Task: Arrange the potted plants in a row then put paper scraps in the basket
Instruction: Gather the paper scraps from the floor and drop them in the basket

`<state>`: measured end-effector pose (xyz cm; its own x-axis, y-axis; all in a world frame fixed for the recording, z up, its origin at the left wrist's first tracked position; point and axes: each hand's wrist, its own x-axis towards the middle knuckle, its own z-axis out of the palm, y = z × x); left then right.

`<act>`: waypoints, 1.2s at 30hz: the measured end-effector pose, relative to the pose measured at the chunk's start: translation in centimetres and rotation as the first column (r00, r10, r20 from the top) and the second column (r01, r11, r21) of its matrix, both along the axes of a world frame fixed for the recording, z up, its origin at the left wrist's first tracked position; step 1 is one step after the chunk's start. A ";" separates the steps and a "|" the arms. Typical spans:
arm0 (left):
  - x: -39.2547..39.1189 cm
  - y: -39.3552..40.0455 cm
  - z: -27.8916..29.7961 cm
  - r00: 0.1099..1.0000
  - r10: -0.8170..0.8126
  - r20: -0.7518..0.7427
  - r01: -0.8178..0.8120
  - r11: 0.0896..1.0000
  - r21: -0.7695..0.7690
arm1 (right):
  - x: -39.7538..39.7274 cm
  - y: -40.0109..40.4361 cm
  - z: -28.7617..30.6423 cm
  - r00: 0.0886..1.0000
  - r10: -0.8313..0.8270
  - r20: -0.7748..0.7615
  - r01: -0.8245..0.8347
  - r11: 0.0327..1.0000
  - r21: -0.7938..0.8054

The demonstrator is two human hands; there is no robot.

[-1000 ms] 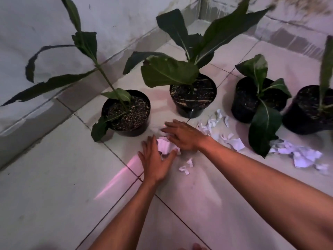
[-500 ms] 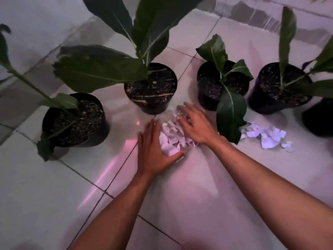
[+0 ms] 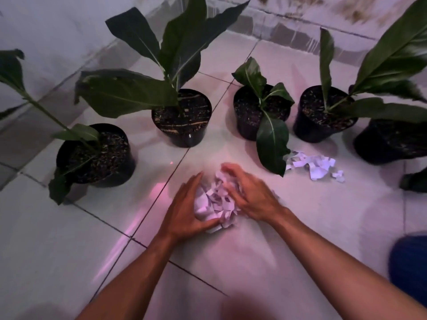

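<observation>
Both hands cup a heap of paper scraps on the tiled floor, in front of a row of potted plants.

The left hand and right hand press in from 9 and 3 o'clock on the scrap pile, fingers curved around it, neither fully closed. Bare floor lies open toward 6 o'clock. At 12 o'clock five black pots stand in the way: far-left pot, second pot, third pot, fourth pot, and fifth pot, cut by the frame edge. A drooping leaf hangs near the right fingers. A second scrap pile lies at 2 o'clock. A blurred blue object sits at 4 o'clock. The wall bounds the floor behind the pots.
</observation>
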<state>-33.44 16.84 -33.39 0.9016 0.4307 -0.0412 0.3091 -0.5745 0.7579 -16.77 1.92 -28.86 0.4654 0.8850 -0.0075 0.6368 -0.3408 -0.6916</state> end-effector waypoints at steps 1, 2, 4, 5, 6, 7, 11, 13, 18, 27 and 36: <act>-0.7 0.4 0.2 1.000 -0.009 0.006 0.009 1.000 0.006 | 0.7 -0.8 0.4 0.997 -0.072 0.035 0.069 0.994 0.085; -1.5 0.7 0.3 1.000 -0.019 0.008 0.019 1.000 0.022 | 1.7 -1.7 0.8 0.982 -0.174 0.080 0.156 0.969 0.190; -2.7 1.3 0.2 0.999 -0.039 0.003 0.038 0.997 0.060 | 4.7 -3.8 1.5 0.875 -0.451 0.178 0.368 0.857 0.361; -3.3 1.3 0.0 0.999 -0.043 -0.001 0.043 0.996 0.078 | 6.6 -5.1 1.4 0.790 -0.580 0.198 0.484 0.789 0.379; -3.6 1.4 -0.1 0.999 -0.033 -0.003 0.033 0.995 0.096 | 9.0 -6.1 1.3 0.708 -0.678 0.199 0.603 0.726 0.330; -3.7 1.4 -0.2 1.000 -0.018 -0.008 0.019 0.993 0.116 | 11.6 -7.0 0.7 0.656 -0.727 0.203 0.697 0.687 0.207; -3.7 0.2 -0.8 0.998 0.008 -0.057 0.002 0.987 0.163 | 15.9 -10.3 -3.0 0.847 -0.516 0.123 0.523 0.772 -0.362; -3.1 -0.6 -1.0 0.997 0.028 -0.077 -0.015 0.986 0.165 | 15.0 -10.8 -3.4 0.925 -0.369 0.088 0.369 0.823 -0.431; -0.9 -2.2 -1.3 0.991 0.112 -0.075 -0.095 0.975 0.203 | 9.1 -11.1 -3.1 0.992 -0.117 0.057 0.129 0.936 -0.327; 3.4 -3.3 -1.5 0.993 0.074 -0.094 -0.046 0.960 0.278 | 0.6 -6.3 -4.9 0.999 -0.019 0.032 0.024 0.988 -0.155; 6.6 -6.6 -1.1 0.995 0.044 0.085 -0.034 0.993 -0.112 | -3.2 -2.5 -5.5 0.885 -0.370 -0.284 0.418 0.899 0.130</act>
